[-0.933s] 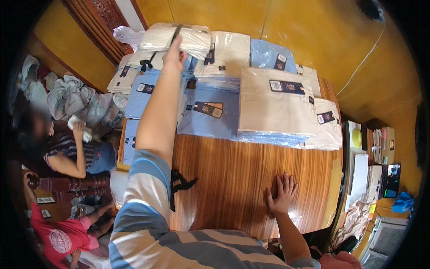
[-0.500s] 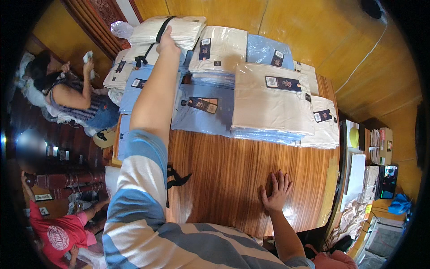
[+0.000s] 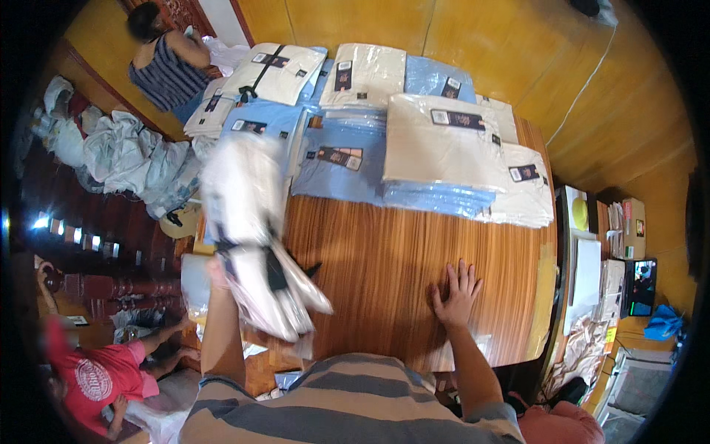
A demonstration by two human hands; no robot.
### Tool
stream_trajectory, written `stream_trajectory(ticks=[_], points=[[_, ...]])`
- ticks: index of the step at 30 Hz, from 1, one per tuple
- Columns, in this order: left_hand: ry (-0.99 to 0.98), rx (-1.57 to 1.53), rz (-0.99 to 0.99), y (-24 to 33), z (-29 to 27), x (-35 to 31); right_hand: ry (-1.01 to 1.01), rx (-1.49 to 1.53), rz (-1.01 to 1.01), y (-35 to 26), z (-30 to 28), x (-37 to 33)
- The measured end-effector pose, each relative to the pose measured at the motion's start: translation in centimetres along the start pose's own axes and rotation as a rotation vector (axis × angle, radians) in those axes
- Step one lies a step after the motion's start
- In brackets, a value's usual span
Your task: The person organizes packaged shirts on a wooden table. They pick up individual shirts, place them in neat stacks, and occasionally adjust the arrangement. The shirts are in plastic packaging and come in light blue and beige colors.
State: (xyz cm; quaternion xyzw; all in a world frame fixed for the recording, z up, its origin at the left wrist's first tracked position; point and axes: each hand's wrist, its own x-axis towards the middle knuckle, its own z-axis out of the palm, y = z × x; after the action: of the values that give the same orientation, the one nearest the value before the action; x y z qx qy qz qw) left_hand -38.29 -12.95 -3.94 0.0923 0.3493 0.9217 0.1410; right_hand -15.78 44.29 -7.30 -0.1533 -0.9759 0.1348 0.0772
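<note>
A white bundle of folded garments in clear plastic, bound with a black strap, hangs tilted over the table's left side, blurred by motion. My left hand grips it by its near left edge; the fingers are partly hidden. Flat on the wooden tabletop lies my right hand, fingers spread, holding nothing. Behind, a beige garment pack tops a stack of blue ones. To its left is a blue garment pack with a dark tag. Another cream bundle with a black tie sits at the back left.
A yellow wooden wall closes off the back. White sacks lie on the floor at left. One person in a striped top stands far left; another in a red shirt is at lower left. A phone stands at right.
My left hand has drawn the tied white bundle from the back-left stack toward me, uncovering another tied bundle. My right hand stays on the table. The striped-top person has shifted toward the back.
</note>
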Motion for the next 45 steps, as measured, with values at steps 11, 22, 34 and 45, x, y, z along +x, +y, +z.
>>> stream_trajectory(ticks=[11,22,34,45], points=[[-0.628,1.843,-0.071,-12.4,24.8,-1.9,-0.035,0.512,-0.408,-2.2,-7.5,-1.7],[-0.184,1.93,0.277,-16.2,20.4,-11.2,-0.375,0.171,-0.496,-7.5,-7.9,-11.0],[0.479,0.705,-0.255,-20.4,13.4,-9.6,-0.077,0.386,-0.701,-11.3,-6.6,-3.2],[0.462,0.454,-0.4,-18.5,12.6,-6.4,-0.092,0.345,-0.658,-13.9,-2.4,-3.1]])
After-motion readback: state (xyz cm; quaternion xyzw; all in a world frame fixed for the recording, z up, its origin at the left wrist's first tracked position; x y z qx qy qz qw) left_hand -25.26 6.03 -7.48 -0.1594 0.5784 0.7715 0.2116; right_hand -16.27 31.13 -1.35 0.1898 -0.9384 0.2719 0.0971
